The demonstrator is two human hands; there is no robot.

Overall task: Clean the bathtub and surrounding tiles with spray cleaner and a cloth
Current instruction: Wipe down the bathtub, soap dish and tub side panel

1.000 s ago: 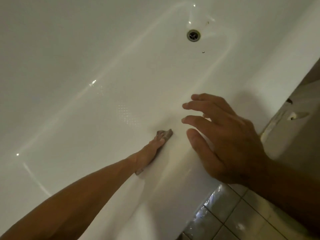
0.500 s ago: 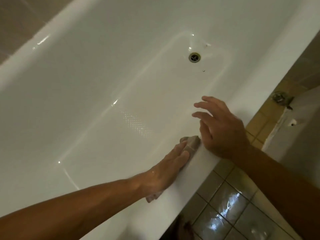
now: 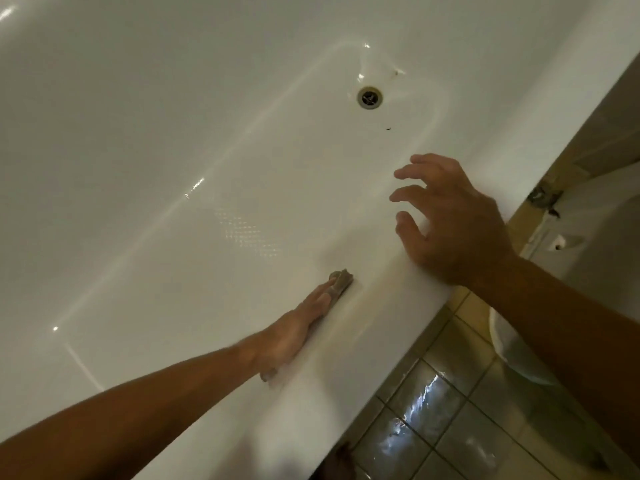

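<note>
The left hand (image 3: pixel 294 332) presses a cloth (image 3: pixel 341 281) flat, fingers straight, against the near inner wall of the tub (image 3: pixel 173 133). The right hand (image 3: pixel 450 223) rests on the rim, fingers spread wide, holding nothing.

One bathtub (image 3: pixel 173 133), one drain (image 3: pixel 370 97) in its floor, one cloth (image 3: pixel 341 280), and two hands: left hand (image 3: pixel 294 332), right hand (image 3: pixel 453 223).
</note>
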